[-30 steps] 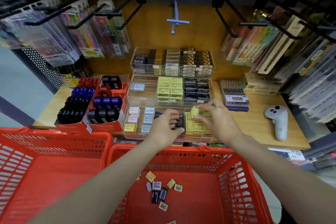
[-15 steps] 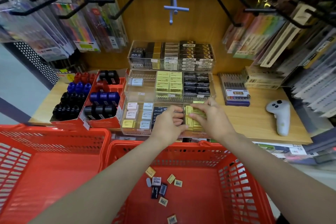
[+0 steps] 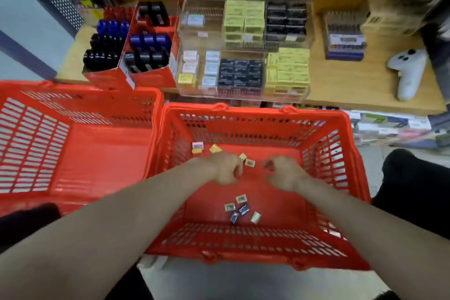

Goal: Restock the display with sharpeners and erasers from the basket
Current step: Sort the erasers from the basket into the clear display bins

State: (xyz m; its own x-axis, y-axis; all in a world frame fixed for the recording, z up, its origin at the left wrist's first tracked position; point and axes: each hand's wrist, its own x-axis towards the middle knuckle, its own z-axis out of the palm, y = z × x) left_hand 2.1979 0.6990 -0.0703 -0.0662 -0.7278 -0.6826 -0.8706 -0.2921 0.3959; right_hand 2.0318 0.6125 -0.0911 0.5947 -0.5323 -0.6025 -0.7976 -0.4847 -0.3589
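**Both hands down in the basket, grabbing the next batch**

Head cam only, so just the one view. Both hands are inside the right-hand basket [image 3: 345, 153]. The left hand [image 3: 226, 169] has its fingers curled in, but it's blurry and I can't tell if there's anything in them. The right hand [image 3: 283, 172] is curled too, fingers pointing down at the floor of the basket, and again I can't tell if it's got hold of anything.

The erasers are in two loose bunches: a few [image 3: 249, 162] just beyond and between the hands, more [image 3: 239, 208] nearer the person. The display [image 3: 243, 73] sits on the tabletop [image 3: 353, 85] right past the basket rim, with rows already pretty full. Sharpeners [image 3: 146, 56] are in the red boxes to its left. Second basket [image 3: 73, 148] beside it shows nothing in it.

My take: pinch each piece by its short edges, gather same-colour ones together, and check the label faces up before lifting. They're small and flat, so scooping against the slotted floor probably just pushes them around.
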